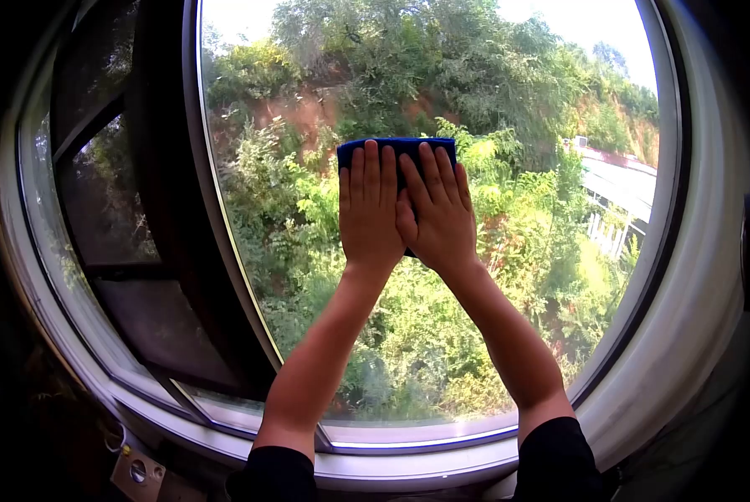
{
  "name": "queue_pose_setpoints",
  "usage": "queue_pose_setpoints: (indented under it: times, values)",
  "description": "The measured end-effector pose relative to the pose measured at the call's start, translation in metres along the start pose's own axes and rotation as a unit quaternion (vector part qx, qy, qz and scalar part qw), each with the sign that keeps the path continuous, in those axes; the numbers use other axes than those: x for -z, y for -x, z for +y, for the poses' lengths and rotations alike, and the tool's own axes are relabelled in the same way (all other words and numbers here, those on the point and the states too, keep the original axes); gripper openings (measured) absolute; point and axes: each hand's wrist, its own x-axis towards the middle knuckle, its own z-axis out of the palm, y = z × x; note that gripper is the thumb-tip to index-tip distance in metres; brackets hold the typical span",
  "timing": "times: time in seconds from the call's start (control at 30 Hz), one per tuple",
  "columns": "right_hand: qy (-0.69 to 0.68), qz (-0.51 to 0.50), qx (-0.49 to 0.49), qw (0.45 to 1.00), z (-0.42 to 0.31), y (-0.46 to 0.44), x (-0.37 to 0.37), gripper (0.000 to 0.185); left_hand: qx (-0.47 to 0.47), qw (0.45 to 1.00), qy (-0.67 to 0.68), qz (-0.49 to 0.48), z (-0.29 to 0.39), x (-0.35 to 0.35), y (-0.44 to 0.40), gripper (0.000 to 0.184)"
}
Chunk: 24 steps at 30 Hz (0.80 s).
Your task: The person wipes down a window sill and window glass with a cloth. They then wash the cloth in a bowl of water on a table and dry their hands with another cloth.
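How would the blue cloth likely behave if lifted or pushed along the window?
The blue cloth looks like soft fabric, so it would probably flop when lifted. Barely wider than the two hands covering it, it is likely light. Pushed, it should slide fairly easily, since the left hand and right hand lie flat over it against smooth-looking glass.

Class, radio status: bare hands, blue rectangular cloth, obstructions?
Left bare hand, right bare hand flat on blue rectangular cloth. Cloth against clear glass window pane. No obstruction visible around it.

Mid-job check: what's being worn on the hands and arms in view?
Left hand and right hand are bare: no gloves, rings, watch or bracelet visible. The left sleeve and right sleeve are black, without visible markings.
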Motion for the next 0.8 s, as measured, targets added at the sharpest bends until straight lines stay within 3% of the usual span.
queue_pose_setpoints:
  times: [0.1, 0.4, 0.8]
  values:
    - [-0.002, -0.022, 0.008, 1.0, -0.012, 0.003, -0.002, 0.06, -0.021, 0.999, 0.031, 0.002, -0.006, 0.007, 0.002, 0.062]
    - [-0.109, -0.046, 0.032, 0.992, -0.016, 0.006, -0.011, 0.078, 0.015, 0.994, -0.105, -0.005, -0.01, -0.005, 0.017, 0.068]
    - [-0.044, -0.042, -0.02, 0.998, 0.054, 0.018, 0.023, 0.074, 0.003, 1.0, -0.024, -0.02, 0.066, -0.015, -0.009, 0.068]
